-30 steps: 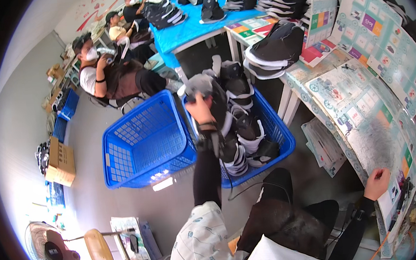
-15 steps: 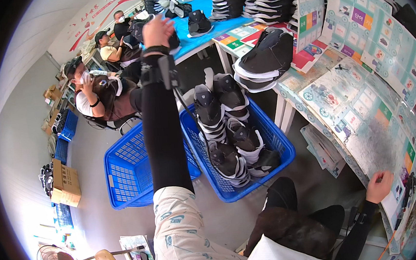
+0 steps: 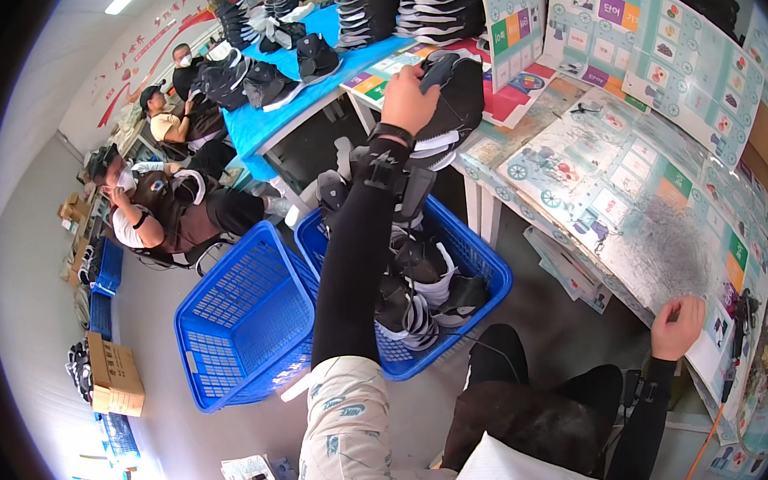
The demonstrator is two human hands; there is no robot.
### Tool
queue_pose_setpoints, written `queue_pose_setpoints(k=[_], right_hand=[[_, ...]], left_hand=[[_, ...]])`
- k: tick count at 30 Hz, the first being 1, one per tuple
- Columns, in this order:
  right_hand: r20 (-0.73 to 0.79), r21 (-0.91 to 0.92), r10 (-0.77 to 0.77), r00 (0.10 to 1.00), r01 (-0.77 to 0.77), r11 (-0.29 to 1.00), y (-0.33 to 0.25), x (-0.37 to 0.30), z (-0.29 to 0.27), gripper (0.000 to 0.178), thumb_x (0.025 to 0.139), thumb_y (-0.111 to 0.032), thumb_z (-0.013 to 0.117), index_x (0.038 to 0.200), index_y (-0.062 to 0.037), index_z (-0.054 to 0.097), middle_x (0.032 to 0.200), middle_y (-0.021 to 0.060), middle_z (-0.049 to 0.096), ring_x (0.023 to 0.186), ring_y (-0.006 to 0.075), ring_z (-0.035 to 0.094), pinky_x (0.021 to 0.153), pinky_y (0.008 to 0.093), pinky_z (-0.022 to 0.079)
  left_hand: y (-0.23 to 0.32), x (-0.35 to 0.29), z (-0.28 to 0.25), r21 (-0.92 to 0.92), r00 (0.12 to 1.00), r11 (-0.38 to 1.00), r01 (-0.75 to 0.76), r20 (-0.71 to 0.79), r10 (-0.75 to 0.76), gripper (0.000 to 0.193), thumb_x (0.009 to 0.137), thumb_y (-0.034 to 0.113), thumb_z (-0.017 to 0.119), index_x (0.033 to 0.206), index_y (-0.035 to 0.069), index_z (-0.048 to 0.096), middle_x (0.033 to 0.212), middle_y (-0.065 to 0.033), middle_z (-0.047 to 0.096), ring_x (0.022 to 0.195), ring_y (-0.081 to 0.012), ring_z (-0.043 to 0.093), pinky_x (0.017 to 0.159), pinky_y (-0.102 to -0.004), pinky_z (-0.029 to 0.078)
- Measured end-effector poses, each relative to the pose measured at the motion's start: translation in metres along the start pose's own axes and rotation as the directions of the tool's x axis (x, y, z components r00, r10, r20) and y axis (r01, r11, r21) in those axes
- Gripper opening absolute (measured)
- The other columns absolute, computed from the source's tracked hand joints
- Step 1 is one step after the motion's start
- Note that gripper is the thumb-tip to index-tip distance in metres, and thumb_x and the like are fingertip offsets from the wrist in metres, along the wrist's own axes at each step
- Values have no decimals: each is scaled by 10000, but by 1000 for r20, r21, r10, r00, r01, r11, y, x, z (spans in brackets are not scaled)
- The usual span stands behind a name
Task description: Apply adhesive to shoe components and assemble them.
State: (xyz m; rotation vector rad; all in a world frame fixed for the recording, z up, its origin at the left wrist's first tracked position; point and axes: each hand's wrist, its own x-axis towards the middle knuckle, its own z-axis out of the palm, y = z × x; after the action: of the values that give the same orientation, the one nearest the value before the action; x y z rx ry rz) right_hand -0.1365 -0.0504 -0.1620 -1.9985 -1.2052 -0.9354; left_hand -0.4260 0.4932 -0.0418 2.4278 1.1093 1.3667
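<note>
My left hand reaches far forward with its fingers closed on the nearest end of a dark shoe upper. That upper tops a small stack of black uppers with white lower edges, at the corner of the paper-covered table. My right hand rests by the table's near edge, fingers curled in, with nothing visible in them. Under my left forearm stands a blue basket filled with several stacks of black-and-white uppers.
An emptier blue basket sits on the floor to the left. Tall stacks of uppers stand on the blue-covered table. Several seated people work at the left. Printed boards rise behind my table. An orange cord hangs at right.
My left hand has come right and down from the air near the blue table onto the stack of uppers. My right hand stays by the table edge. The whole view has shifted.
</note>
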Motion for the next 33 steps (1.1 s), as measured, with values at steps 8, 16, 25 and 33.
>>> queue_pose_setpoints(k=[8,16,25,33], right_hand=[[-1,6,-21,1000,21,1000,2,0,1,194,844,23,591,772,-7,413,771,188,417,772,415,476,707,513,397],[45,-20,34,998,-33,999,7,-5,2,216,896,-4,603,782,-4,420,790,183,427,811,421,497,723,502,420],[36,-15,15,999,-15,1000,10,-6,4,222,886,-7,596,767,-8,409,778,174,423,784,409,489,705,503,411],[14,-20,0,1000,0,1000,6,-5,2,219,871,-4,589,761,-13,400,776,175,410,776,410,483,699,495,410]], left_hand=[[27,33,57,436,950,845,-311,138,279,372,856,265,760,1174,81,701,1135,-157,713,1093,-376,683,876,-534,552],[50,68,130,787,966,573,-229,114,230,308,1006,272,559,1116,135,813,1193,-23,732,1173,-287,559,968,-512,392],[51,88,160,786,980,586,-195,180,84,328,1033,247,530,1135,152,828,1110,-62,752,1174,-322,544,907,-498,383],[36,61,138,766,954,585,-267,125,272,241,948,231,618,942,125,835,962,-51,784,1080,-320,623,797,-420,497]])
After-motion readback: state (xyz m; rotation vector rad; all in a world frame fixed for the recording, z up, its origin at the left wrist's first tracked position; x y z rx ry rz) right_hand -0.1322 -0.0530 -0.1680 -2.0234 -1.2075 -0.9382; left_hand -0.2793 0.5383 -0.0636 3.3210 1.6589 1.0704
